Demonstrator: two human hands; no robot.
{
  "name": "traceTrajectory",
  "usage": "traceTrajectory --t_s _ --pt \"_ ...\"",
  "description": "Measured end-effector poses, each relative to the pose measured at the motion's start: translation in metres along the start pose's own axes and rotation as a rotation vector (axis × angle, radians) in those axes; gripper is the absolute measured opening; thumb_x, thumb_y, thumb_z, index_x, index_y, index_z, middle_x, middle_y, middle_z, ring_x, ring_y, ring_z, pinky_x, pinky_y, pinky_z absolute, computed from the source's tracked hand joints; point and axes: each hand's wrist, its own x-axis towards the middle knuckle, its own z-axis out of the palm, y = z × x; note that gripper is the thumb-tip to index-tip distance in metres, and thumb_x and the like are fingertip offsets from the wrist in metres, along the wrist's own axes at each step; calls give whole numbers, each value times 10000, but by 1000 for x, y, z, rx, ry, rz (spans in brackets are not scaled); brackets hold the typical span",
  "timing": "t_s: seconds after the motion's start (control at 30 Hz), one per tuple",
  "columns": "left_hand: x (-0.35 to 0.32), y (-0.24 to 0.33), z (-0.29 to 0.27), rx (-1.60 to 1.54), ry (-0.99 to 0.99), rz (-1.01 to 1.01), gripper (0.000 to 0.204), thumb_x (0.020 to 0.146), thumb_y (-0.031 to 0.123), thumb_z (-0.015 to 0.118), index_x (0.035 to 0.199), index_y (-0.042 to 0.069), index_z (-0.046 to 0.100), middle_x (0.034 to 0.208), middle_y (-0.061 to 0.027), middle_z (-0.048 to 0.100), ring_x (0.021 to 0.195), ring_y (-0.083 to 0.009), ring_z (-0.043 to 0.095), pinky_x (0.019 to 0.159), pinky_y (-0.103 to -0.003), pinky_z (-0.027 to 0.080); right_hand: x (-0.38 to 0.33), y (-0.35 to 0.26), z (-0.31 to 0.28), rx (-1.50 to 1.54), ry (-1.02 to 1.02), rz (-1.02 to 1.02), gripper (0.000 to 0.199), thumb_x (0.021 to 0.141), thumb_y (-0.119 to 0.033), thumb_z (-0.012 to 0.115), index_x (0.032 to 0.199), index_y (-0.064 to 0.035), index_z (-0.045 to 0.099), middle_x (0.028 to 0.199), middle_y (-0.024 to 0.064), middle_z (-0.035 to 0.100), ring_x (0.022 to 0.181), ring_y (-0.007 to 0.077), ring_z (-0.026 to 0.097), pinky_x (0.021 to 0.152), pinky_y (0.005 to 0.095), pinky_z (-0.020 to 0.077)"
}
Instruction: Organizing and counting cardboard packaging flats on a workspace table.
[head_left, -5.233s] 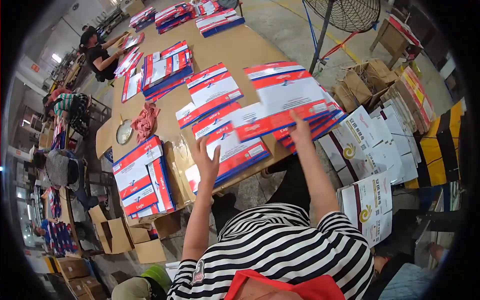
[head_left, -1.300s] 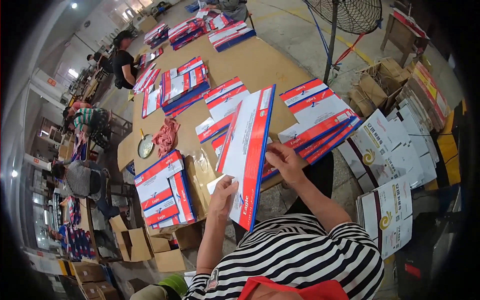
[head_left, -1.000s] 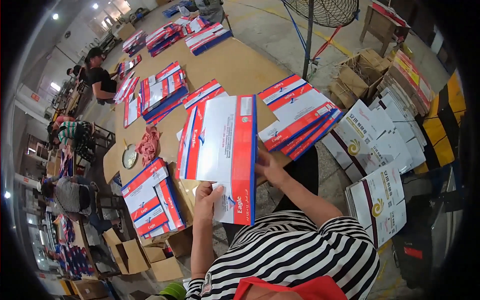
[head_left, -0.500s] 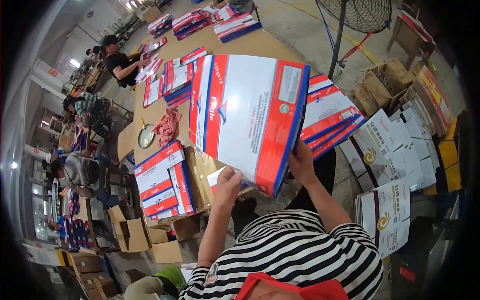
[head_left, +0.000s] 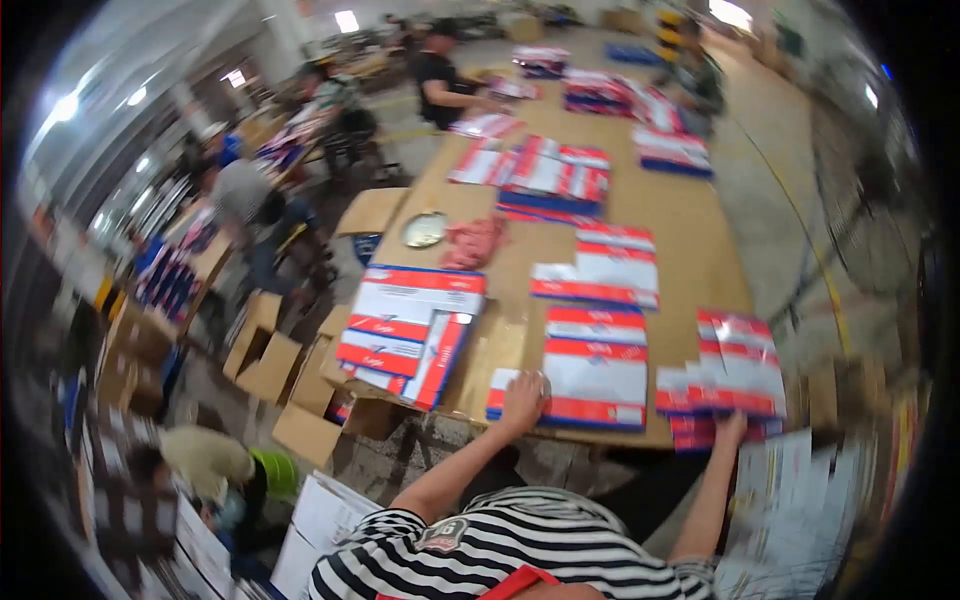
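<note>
Flattened carton (head_left: 598, 382) lay at the counter (head_left: 690, 260) near edge, left hand (head_left: 524, 392) pressed open-palmed on its corner. Right hand (head_left: 730, 425) touched a neighbouring stack (head_left: 738, 370); grip unclear. Looked light, stiff, slick-faced; best taken by opposite edges.

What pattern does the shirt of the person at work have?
The shirt has black and white stripes, seen in the head view, along the bottom edge.

Flat cartons (head_left: 598, 380) lie on the table (head_left: 690, 270), another stack (head_left: 735, 365) to their right.
</note>
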Motion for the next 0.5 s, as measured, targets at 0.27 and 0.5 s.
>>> traceTrajectory --t_s 0.27,0.5 --pt "-8 -17 11 76 78 -35 360 763 169 517 1110 90 462 1105 -98 466 1077 -270 405 888 -467 306 3 -30 -40 -670 15 56 376 850 -395 453 993 -47 445 802 138 580 594 241 562 452 312 464" --pt "1 -17 19 47 97 16 416 729 166 532 1120 44 460 1109 -143 464 1077 -306 408 913 -469 283 -71 30 7 -958 -52 -791 259 828 -134 507 1033 22 481 936 157 558 841 227 533 754 326 435"
